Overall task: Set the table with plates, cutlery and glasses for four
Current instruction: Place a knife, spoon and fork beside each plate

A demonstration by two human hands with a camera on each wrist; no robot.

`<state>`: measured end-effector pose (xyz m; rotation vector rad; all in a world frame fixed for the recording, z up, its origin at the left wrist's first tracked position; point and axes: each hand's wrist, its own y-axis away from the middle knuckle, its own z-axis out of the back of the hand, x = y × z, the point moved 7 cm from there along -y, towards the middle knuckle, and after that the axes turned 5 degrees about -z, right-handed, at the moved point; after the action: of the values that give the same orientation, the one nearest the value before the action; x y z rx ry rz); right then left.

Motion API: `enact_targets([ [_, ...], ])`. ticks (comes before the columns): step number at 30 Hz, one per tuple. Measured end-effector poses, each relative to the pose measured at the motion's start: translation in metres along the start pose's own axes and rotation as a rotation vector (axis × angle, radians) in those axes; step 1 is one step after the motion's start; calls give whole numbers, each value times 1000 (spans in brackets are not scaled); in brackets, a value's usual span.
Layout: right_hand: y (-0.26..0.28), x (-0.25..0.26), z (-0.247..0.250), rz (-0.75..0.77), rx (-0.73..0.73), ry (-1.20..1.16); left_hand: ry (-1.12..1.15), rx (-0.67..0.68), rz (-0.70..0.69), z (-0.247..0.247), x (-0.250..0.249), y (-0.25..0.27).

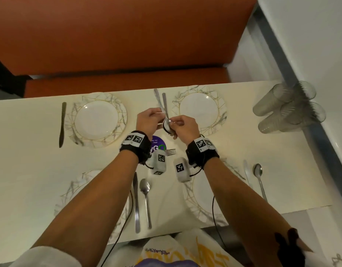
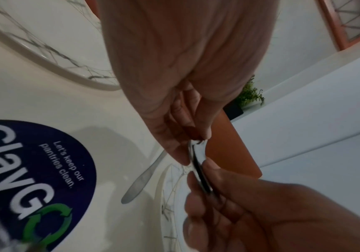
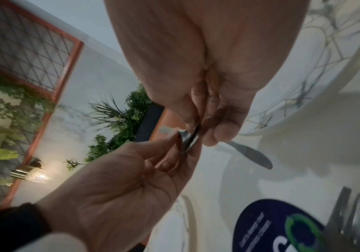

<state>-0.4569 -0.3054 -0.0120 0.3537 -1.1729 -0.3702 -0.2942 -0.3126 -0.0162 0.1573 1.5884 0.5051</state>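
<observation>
Over the middle of the table both hands meet on a steel spoon whose handle points away from me. My left hand pinches the top of its bowl, and my right hand pinches the lower part. A second, blurred cutlery handle sticks out beside the spoon near the left fingers. Two marbled plates sit on the far side, with a dark knife left of the left one. Two near plates lie partly under my forearms.
A fork lies by a round purple sticker. A knife and spoon lie between the near plates, another knife and spoon at near right. Stacked clear glasses lie at far right. An orange bench runs behind.
</observation>
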Motion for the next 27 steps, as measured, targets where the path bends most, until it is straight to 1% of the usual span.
enact_targets([
  [3,-21,-12,6,-71,2,30,-49,-20,16,-4,7,-28],
  [5,-29,-21,11,-109,0,14,-121,-66,35,2,14,-45],
  [8,-42,-28,18,-107,7,54,-228,-102,88,12,27,-72],
  [11,-50,-35,25,-92,7,65,-390,-130,93,19,38,-92],
  [16,-63,-41,30,-45,-10,61,-511,-163,120,20,50,-110],
  [23,-69,-44,35,-17,-40,55,-762,-177,103,6,43,-116],
  [27,-71,-45,38,-19,-47,46,-796,-214,148,8,46,-116],
])
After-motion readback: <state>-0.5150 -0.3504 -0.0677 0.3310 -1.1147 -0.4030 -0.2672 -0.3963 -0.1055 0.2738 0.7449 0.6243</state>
